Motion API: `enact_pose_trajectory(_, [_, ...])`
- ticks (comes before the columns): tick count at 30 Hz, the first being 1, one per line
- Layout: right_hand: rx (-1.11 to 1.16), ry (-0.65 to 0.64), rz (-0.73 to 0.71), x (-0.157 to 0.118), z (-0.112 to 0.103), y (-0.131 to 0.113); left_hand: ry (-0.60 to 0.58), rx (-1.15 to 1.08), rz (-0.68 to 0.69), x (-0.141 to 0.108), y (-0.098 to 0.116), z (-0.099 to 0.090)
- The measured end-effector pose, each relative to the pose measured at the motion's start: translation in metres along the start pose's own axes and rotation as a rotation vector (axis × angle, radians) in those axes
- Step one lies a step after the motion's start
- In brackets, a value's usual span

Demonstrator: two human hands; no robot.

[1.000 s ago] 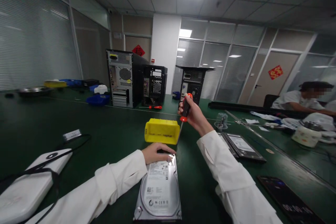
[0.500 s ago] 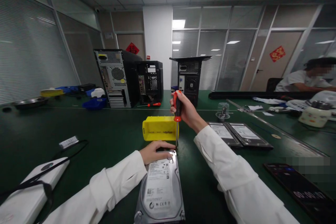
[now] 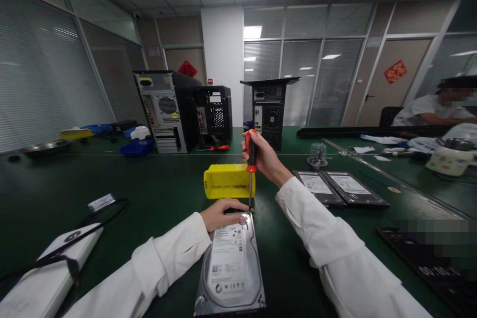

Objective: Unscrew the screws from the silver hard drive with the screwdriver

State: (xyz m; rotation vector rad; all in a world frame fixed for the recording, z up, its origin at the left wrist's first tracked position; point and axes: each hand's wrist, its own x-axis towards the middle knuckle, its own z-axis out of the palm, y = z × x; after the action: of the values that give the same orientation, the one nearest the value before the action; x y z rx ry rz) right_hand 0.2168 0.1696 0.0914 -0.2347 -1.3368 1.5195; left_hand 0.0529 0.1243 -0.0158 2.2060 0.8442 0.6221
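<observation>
- Hard drive [image 3: 231, 263] lies flat on the table [image 3: 160, 194]; long axis runs fore and aft.
- Left hand [image 3: 222, 212], nearer, rests on its far end; grip unclear.
- Right hand [image 3: 265, 156] grips screwdriver [image 3: 252, 156] near-upright, tip at far right corner.

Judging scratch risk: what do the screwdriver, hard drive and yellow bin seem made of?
Screwdriver: grey shaft, likely metal; red and black handle, possibly plastic or rubber.
Hard drive: silvery sheen suggests metal.
Yellow bin: smooth, evenly coloured walls suggest plastic.
</observation>
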Motion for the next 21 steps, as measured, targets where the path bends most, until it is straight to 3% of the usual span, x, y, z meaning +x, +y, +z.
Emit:
enact_pose_trajectory(13, [-0.038, -0.066, 0.014, 0.000, 0.004, 0.002, -0.009, -0.006, -0.001, -0.002, 0.002, -0.002])
enact_pose_trajectory(21, [-0.108, -0.164, 0.038, -0.005, 0.004, -0.012, -0.017, -0.028, 0.009, -0.002, 0.004, -0.002])
